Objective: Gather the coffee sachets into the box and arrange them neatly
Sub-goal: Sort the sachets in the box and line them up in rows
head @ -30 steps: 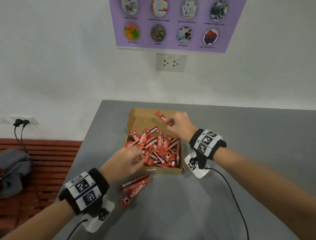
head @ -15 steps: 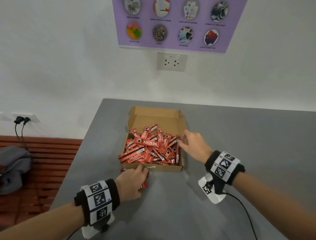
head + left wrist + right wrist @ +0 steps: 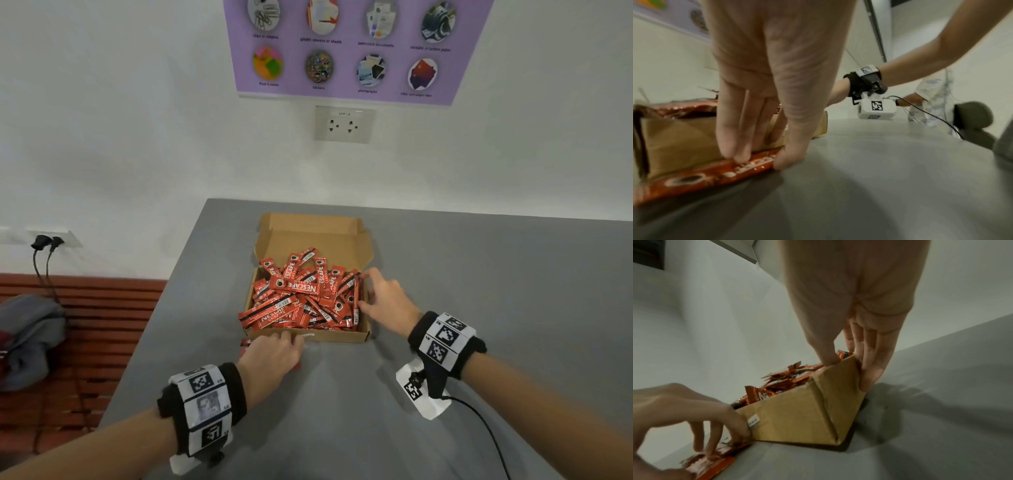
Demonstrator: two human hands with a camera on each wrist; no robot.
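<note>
An open brown cardboard box (image 3: pixel 337 336) stands on the grey table with a loose heap of red coffee sachets (image 3: pixel 301 294) in it, a few hanging over its left edge. Just before the box's front wall lie more sachets (image 3: pixel 705 177), mostly hidden under my left hand (image 3: pixel 284 342) in the head view. That hand pinches them, fingers on top and thumb at the near edge. My right hand (image 3: pixel 366 294) grips the box's right wall (image 3: pixel 797 415), thumb inside the rim, fingers outside.
The table's left edge (image 3: pixel 178 274) runs close to the box; beyond it is a red slatted bench with a grey bag (image 3: pixel 27 335). A black cable (image 3: pixel 479 421) trails from my right wrist. Another person (image 3: pixel 931 97) stands beyond the table.
My left hand dropped from above the box onto the sachets on the table. My right hand let go of a sachet at the box's back and drew back to its right wall.
</note>
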